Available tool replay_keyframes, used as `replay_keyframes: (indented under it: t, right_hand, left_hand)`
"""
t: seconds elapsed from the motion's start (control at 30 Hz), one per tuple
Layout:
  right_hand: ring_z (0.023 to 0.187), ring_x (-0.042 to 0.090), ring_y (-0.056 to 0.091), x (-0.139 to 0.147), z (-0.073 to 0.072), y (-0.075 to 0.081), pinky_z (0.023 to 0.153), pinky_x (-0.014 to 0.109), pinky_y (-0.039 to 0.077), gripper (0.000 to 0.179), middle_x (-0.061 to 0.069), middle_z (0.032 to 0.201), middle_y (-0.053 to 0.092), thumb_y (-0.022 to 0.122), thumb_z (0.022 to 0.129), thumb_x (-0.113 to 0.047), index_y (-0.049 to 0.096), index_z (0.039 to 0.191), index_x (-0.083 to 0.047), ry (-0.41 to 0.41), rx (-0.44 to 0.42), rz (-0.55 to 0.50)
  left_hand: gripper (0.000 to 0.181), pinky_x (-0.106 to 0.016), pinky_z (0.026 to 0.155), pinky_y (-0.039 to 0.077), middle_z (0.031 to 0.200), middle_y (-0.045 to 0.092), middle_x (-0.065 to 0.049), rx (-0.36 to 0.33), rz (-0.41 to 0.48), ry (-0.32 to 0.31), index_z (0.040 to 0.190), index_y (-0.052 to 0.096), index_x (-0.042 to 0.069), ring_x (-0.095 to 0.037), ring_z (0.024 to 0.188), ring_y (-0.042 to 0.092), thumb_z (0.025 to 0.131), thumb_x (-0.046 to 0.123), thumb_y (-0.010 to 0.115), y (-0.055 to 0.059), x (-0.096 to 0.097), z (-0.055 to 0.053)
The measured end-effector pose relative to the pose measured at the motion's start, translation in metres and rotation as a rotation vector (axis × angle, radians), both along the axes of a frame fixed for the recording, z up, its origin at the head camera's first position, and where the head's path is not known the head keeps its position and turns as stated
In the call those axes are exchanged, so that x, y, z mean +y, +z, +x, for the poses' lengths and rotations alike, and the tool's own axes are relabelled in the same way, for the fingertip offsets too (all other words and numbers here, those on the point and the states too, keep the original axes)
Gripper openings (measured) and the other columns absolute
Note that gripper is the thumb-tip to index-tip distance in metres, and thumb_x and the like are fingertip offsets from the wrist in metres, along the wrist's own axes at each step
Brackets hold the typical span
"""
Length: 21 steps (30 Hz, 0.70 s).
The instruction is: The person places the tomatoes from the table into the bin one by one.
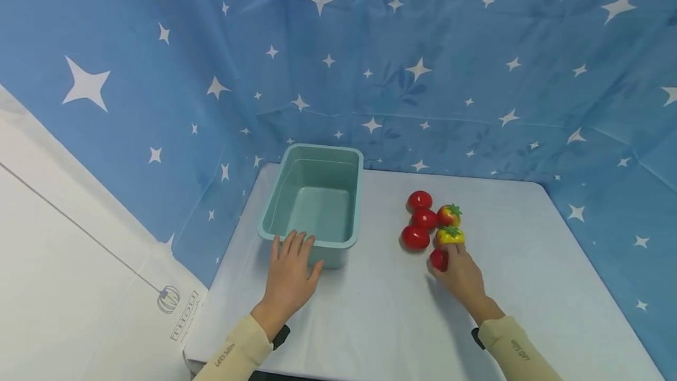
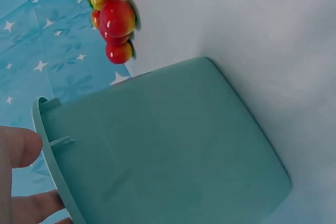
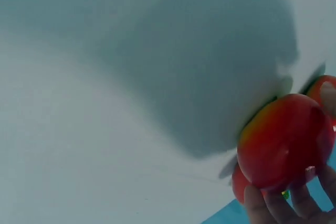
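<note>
My left hand lies on the near rim of a pale green plastic bin, its fingers fairly straight over the edge. The left wrist view shows the bin's outer wall and the fingertips at the rim. My right hand grips a glossy red toy fruit with a yellowish side, fingers and thumb curled around it. Just beyond that hand sit a yellow toy fruit with a green leafy top and a red-yellow one. Three red fruits stand in a row to their left.
A white cloth covers the table. Blue curtains with white stars hang behind it and at its sides. The bin stands at the table's left, apart from the fruit cluster. Lower left is a white printed sheet.
</note>
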State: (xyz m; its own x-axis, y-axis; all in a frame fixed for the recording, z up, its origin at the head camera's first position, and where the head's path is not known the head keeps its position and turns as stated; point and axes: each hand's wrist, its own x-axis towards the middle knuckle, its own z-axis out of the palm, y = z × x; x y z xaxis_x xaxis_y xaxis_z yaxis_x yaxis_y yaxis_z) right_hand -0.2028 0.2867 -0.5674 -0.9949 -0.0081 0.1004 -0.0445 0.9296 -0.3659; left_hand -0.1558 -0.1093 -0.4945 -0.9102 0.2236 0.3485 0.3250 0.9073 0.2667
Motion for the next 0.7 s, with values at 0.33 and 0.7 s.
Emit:
replay_keyframes:
  t: [0.33, 0.7]
  right_hand:
    - [0.097, 0.046, 0.058, 0.009, 0.015, -0.005, 0.08, 0.056, 0.055, 0.071, 0.031, 0.123, 0.039, 0.075, 0.08, -0.032, 0.043, 0.134, 0.001, -0.076, -0.149, -0.046]
    - [0.117, 0.045, 0.047, -0.015, 0.001, 0.037, 0.092, 0.06, 0.048, 0.073, 0.028, 0.128, 0.045, 0.073, 0.084, -0.028, 0.039, 0.139, 0.005, -0.097, -0.09, -0.255]
  left_hand:
    - [0.057, -0.059, 0.116, 0.012, 0.138, 0.048, -0.014, 0.06, 0.022, -0.004, 0.138, 0.05, 0.006, -0.034, 0.139, 0.033, 0.09, 0.031, 0.067, -0.008, -0.001, 0.002]
    - [0.063, -0.058, 0.117, 0.01, 0.144, 0.044, -0.014, 0.054, 0.014, -0.018, 0.143, 0.046, 0.006, -0.034, 0.141, 0.029, 0.089, 0.033, 0.067, -0.013, -0.002, 0.001]
